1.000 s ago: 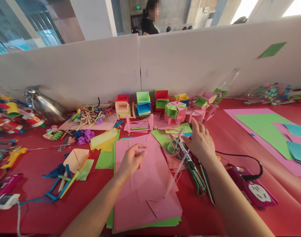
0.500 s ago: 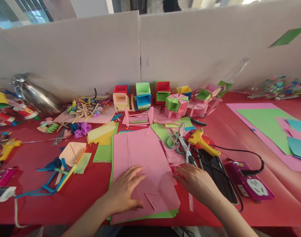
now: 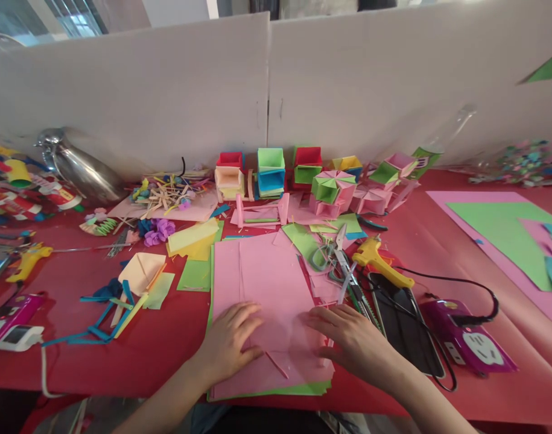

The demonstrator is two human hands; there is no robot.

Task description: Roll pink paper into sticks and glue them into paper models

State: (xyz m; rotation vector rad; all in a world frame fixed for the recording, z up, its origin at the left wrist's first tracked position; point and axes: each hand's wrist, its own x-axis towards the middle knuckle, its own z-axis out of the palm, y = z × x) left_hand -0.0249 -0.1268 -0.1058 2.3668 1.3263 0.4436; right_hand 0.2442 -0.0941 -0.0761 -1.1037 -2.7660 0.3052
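A stack of pink paper (image 3: 276, 271) with green sheets showing under its edges lies in front of me. My left hand (image 3: 233, 340) rests on the left part of the stack, fingers spread, with nothing in it. Over the stack's right edge lies my right hand (image 3: 348, 337), its fingers stretched out and the thumb apart. A thin pink strip (image 3: 276, 365) sits on the top sheet between my hands. Just beyond my right hand are scissors (image 3: 341, 244), a box cutter (image 3: 364, 304) and a yellow glue gun (image 3: 379, 262).
Right of my hand lie a black phone (image 3: 409, 328) and a purple power strip (image 3: 470, 340) with a black cord. Coloured paper boxes (image 3: 271, 172) stand along the white partition (image 3: 167, 90). At left are blue paper strips (image 3: 97, 331) and a metal jug (image 3: 85, 172).
My right hand has moved left from beside the scissors onto the stack's right edge. My left hand stays on the paper. The view has shifted slightly left.
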